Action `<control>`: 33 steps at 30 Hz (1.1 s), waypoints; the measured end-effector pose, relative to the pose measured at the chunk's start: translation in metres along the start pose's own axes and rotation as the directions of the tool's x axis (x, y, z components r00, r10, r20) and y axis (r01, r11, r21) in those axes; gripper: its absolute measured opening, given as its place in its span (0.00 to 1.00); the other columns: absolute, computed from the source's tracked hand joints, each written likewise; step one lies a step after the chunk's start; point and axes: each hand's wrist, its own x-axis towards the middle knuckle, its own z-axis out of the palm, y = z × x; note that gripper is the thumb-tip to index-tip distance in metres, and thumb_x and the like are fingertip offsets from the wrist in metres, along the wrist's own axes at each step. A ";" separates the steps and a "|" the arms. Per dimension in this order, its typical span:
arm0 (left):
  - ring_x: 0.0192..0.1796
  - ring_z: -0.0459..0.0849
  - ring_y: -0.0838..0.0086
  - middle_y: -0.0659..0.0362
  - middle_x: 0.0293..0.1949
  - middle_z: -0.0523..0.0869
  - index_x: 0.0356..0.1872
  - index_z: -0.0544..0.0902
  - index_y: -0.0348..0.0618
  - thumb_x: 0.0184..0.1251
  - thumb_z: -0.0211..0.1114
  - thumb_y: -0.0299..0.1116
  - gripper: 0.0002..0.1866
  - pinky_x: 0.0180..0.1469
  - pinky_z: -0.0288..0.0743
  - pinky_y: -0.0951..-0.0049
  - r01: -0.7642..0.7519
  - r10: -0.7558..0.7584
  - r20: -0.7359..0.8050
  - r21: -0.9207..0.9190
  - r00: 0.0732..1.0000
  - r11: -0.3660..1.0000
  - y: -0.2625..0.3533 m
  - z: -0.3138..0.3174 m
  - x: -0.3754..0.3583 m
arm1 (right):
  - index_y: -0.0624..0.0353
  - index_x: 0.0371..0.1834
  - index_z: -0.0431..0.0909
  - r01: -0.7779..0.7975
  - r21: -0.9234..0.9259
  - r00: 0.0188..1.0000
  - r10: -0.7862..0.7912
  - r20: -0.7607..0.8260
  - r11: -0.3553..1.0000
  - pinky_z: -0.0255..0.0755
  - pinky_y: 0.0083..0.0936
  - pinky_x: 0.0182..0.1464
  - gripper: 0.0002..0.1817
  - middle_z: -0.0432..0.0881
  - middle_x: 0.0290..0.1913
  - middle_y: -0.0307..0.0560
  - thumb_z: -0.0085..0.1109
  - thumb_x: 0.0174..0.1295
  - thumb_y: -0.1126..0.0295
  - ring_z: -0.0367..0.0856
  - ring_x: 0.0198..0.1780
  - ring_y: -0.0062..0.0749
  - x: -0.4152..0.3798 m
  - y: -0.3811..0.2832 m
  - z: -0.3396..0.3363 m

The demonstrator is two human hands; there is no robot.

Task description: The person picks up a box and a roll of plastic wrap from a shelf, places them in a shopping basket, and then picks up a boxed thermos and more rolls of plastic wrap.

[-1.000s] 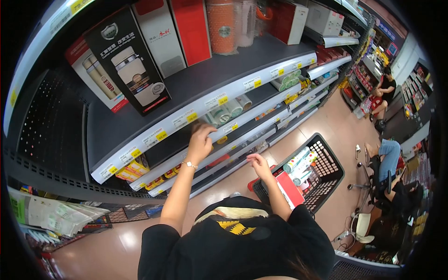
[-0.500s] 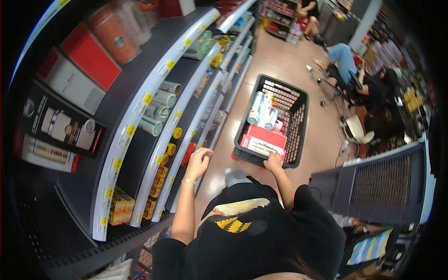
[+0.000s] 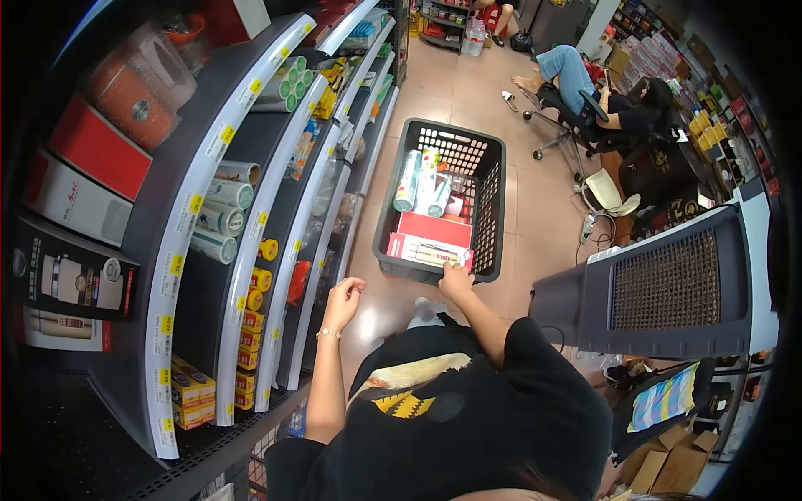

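A dark grey plastic shopping basket (image 3: 499,179) stands on the tiled floor in front of me. Inside it lie patterned rolls (image 3: 407,179), a red box (image 3: 434,227) and a red-and-white box (image 3: 422,250) with a flask pictured on it. My right hand (image 3: 456,282) has its fingers over the near rim, beside the corner of the pictured box; the exact grip is partly hidden. Nothing is in my left hand (image 3: 342,302), which hangs with loosely bent fingers between the shelves and the basket.
Shelving (image 3: 188,209) on the left holds boxed flasks (image 3: 71,275), rolls (image 3: 221,219) and small yellow boxes (image 3: 192,392). An air cooler (image 3: 660,284) stands to the right. Beyond it a person (image 3: 614,108) sits on a wheeled chair. Cables (image 3: 589,230) lie on the floor.
The view has turned, so the basket and shelves appear further left. My right hand stays at the basket's near rim. My left hand's fingers look a little more bent.
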 end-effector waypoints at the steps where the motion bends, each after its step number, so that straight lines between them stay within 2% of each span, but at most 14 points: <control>1: 0.38 0.79 0.68 0.52 0.34 0.79 0.34 0.77 0.34 0.51 0.49 0.20 0.10 0.41 0.72 0.75 0.015 -0.014 -0.011 0.029 1.000 0.999 0.004 0.006 0.003 | 0.55 0.46 0.68 0.033 -0.014 0.999 -0.033 0.018 0.999 0.62 0.42 0.50 0.22 0.72 0.46 0.52 0.55 0.45 0.65 0.68 0.51 0.45 0.005 0.003 0.001; 3: 0.45 0.75 0.63 0.50 0.41 0.76 0.39 0.75 0.36 0.49 0.51 0.21 0.14 0.48 0.69 0.71 0.068 -0.074 0.039 0.121 0.997 0.990 0.004 0.019 0.015 | 0.55 0.43 0.71 0.107 -0.028 0.994 -0.107 -0.002 0.994 0.65 0.40 0.48 0.19 0.75 0.43 0.50 0.55 0.46 0.66 0.71 0.48 0.44 0.008 0.010 -0.004; 6: 0.52 0.70 0.58 0.49 0.47 0.72 0.44 0.73 0.38 0.47 0.53 0.23 0.18 0.54 0.63 0.69 -0.101 0.103 0.010 0.324 0.995 0.941 -0.001 0.053 0.036 | 0.56 0.41 0.74 0.212 0.140 0.973 -0.223 0.068 0.967 0.68 0.37 0.46 0.16 0.77 0.40 0.50 0.54 0.46 0.66 0.74 0.44 0.44 0.015 0.027 -0.023; 7: 0.60 0.60 0.55 0.48 0.56 0.64 0.51 0.68 0.41 0.46 0.54 0.25 0.24 0.59 0.58 0.63 -0.039 0.011 0.086 0.324 0.996 0.945 0.000 0.062 0.045 | 0.58 0.39 0.76 0.256 0.197 0.958 -0.276 0.081 0.946 0.70 0.33 0.44 0.14 0.79 0.37 0.49 0.51 0.48 0.69 0.77 0.40 0.39 0.025 0.036 -0.018; 10: 0.63 0.54 0.54 0.49 0.61 0.58 0.55 0.64 0.43 0.46 0.55 0.25 0.28 0.59 0.56 0.55 0.017 -0.052 0.043 0.590 0.998 0.807 0.010 0.093 0.062 | 0.60 0.39 0.76 0.292 0.671 0.921 -0.390 -0.005 0.681 0.70 0.29 0.43 0.13 0.79 0.35 0.48 0.47 0.49 0.74 0.77 0.39 0.34 0.049 0.054 -0.023; 11: 0.66 0.48 0.54 0.50 0.64 0.52 0.57 0.62 0.46 0.45 0.56 0.26 0.31 0.57 0.54 0.45 0.006 -0.056 0.063 0.609 0.996 0.793 -0.007 0.103 0.068 | 0.63 0.39 0.74 0.323 0.667 0.920 -0.389 -0.055 0.671 0.71 0.27 0.41 0.13 0.78 0.35 0.48 0.46 0.49 0.77 0.77 0.38 0.32 0.070 0.065 0.000; 14: 0.66 0.47 0.55 0.50 0.64 0.52 0.57 0.63 0.48 0.44 0.57 0.26 0.32 0.56 0.54 0.41 0.179 -0.340 0.087 0.713 0.937 0.678 0.007 0.118 0.072 | 0.63 0.49 0.65 0.186 0.658 0.982 -0.169 -0.091 0.729 0.69 0.28 0.45 0.22 0.71 0.44 0.58 0.50 0.48 0.75 0.73 0.44 0.40 0.117 0.075 0.010; 16: 0.67 0.46 0.56 0.53 0.64 0.53 0.56 0.64 0.49 0.43 0.57 0.26 0.32 0.55 0.55 0.40 0.220 -0.337 0.043 0.681 0.941 0.699 0.001 0.124 0.070 | 0.63 0.52 0.62 0.167 0.657 0.982 -0.062 -0.180 0.735 0.66 0.29 0.48 0.25 0.66 0.48 0.61 0.52 0.48 0.73 0.68 0.49 0.43 0.158 0.077 0.024; 20: 0.67 0.48 0.58 0.56 0.63 0.55 0.56 0.65 0.49 0.43 0.56 0.25 0.31 0.54 0.59 0.43 0.297 -0.368 -0.009 0.607 0.930 0.737 0.005 0.123 0.074 | 0.58 0.60 0.52 -0.104 0.687 0.993 0.112 0.034 0.719 0.63 0.29 0.52 0.37 0.60 0.54 0.63 0.57 0.45 0.70 0.66 0.52 0.46 0.214 0.049 -0.001; 22: 0.67 0.48 0.59 0.56 0.62 0.55 0.56 0.65 0.49 0.43 0.56 0.25 0.31 0.52 0.61 0.44 0.309 -0.360 -0.031 0.586 0.932 0.749 0.002 0.126 0.071 | 0.44 0.65 0.44 0.010 0.671 0.994 -0.080 0.074 0.742 0.58 0.33 0.57 0.44 0.50 0.58 0.69 0.60 0.44 0.63 0.60 0.57 0.48 0.270 0.062 0.052; 24: 0.67 0.48 0.61 0.57 0.63 0.55 0.56 0.64 0.51 0.44 0.56 0.25 0.31 0.51 0.64 0.45 0.290 -0.347 -0.031 0.621 0.938 0.728 0.005 0.125 0.069 | 0.43 0.65 0.44 -0.089 0.700 0.969 -0.100 0.224 0.708 0.54 0.32 0.60 0.45 0.42 0.59 0.74 0.61 0.43 0.61 0.56 0.59 0.50 0.271 0.041 0.036; 27: 0.67 0.47 0.62 0.58 0.63 0.55 0.57 0.63 0.52 0.45 0.56 0.26 0.32 0.52 0.64 0.45 0.295 -0.377 -0.016 0.655 0.926 0.696 0.008 0.124 0.067 | 0.44 0.65 0.48 0.001 0.464 0.968 -0.118 0.223 0.886 0.54 0.32 0.60 0.44 0.36 0.60 0.75 0.61 0.43 0.62 0.57 0.56 0.52 0.279 0.025 0.041; 30: 0.67 0.47 0.63 0.59 0.63 0.55 0.57 0.63 0.52 0.46 0.56 0.26 0.31 0.52 0.64 0.45 0.304 -0.394 -0.012 0.656 0.919 0.690 0.008 0.125 0.068 | 0.46 0.62 0.54 -0.021 0.527 0.958 -0.134 0.254 0.850 0.53 0.33 0.60 0.39 0.35 0.60 0.76 0.60 0.44 0.61 0.57 0.55 0.53 0.289 0.018 0.043; 33: 0.67 0.48 0.63 0.59 0.63 0.55 0.57 0.63 0.51 0.45 0.58 0.27 0.32 0.51 0.65 0.45 0.329 -0.392 -0.044 0.632 0.919 0.702 0.006 0.129 0.065 | 0.48 0.57 0.60 0.033 0.530 0.978 -0.137 0.159 0.848 0.59 0.32 0.56 0.33 0.37 0.59 0.76 0.59 0.45 0.62 0.62 0.52 0.50 0.303 0.025 0.066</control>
